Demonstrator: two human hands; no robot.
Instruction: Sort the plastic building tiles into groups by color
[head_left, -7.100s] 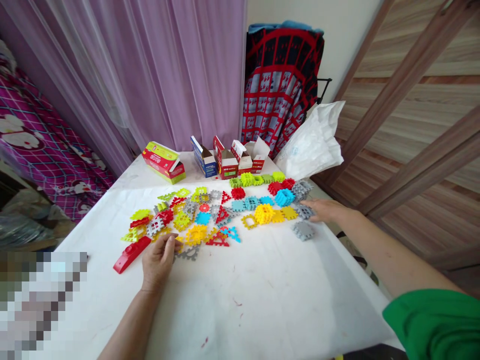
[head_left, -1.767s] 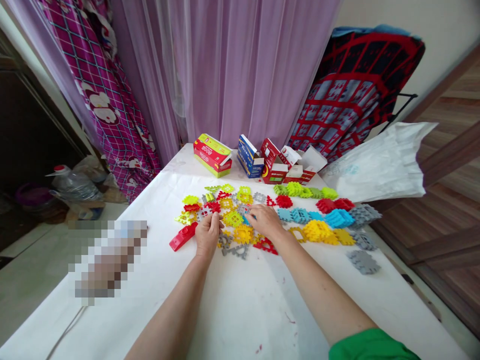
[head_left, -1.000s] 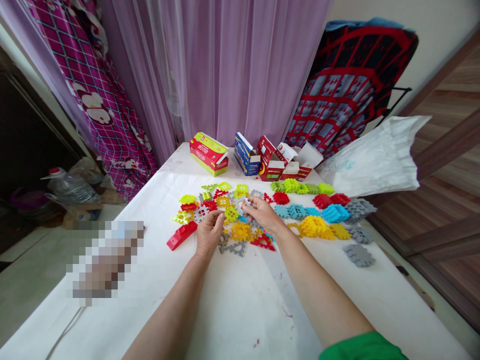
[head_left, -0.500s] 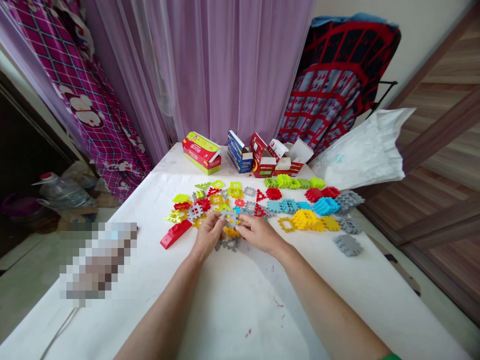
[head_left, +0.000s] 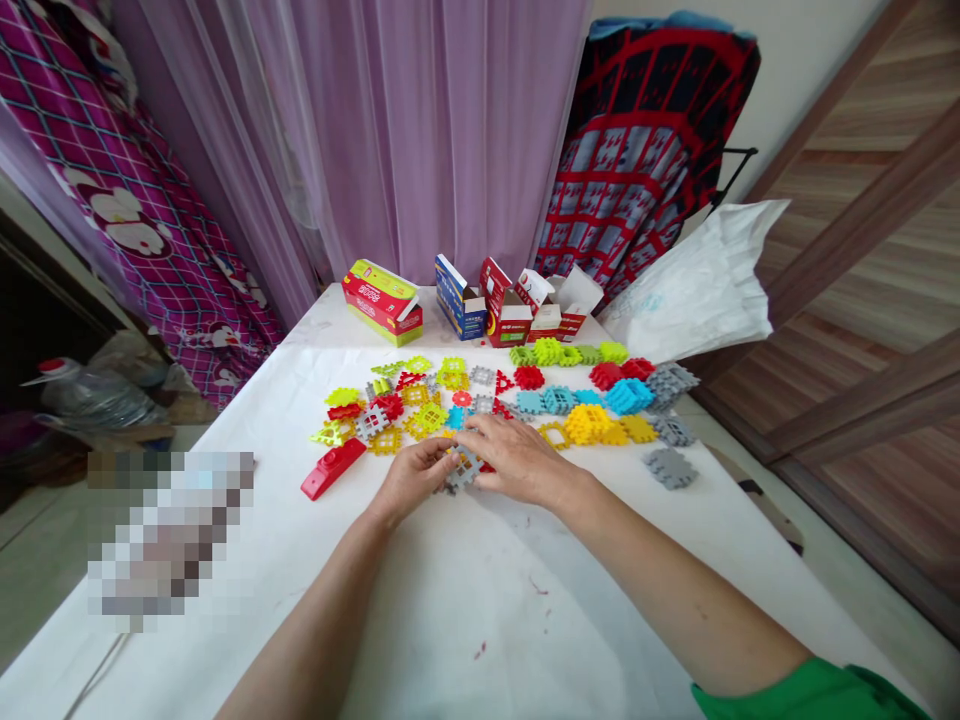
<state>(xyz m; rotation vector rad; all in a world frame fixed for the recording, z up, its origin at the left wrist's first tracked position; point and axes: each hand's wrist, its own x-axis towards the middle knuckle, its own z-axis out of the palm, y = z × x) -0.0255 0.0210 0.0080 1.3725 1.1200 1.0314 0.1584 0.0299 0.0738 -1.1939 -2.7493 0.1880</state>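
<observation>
Between my two hands is a grey interlocking toy tile [head_left: 466, 467] with window-like holes. My left hand [head_left: 412, 480] pinches its left side between thumb and fingers. On the other side, my right hand [head_left: 517, 460] has its fingers curved over the tile's far and right edges. More grey pieces show just under the tile, partly hidden by the hands. Beyond the hands lie loose mixed tiles, among them a yellow tile [head_left: 429, 417], a white-grey window tile [head_left: 371, 422] and a small red round piece [head_left: 462, 398].
Sorted piles stand to the right: green tiles [head_left: 549, 351], blue tiles [head_left: 630, 396], yellow tiles [head_left: 589, 424] and grey tiles [head_left: 671, 467]. A red block-like piece [head_left: 334, 468] lies left. Behind are a red-green box [head_left: 382, 303], a blue box [head_left: 459, 300] and a white bag [head_left: 697, 285].
Both hands have brought the grey tile down and nearer to me, over the grey pieces on the table. My right hand's fingers now reach over its far edge. The view has shifted slightly.
</observation>
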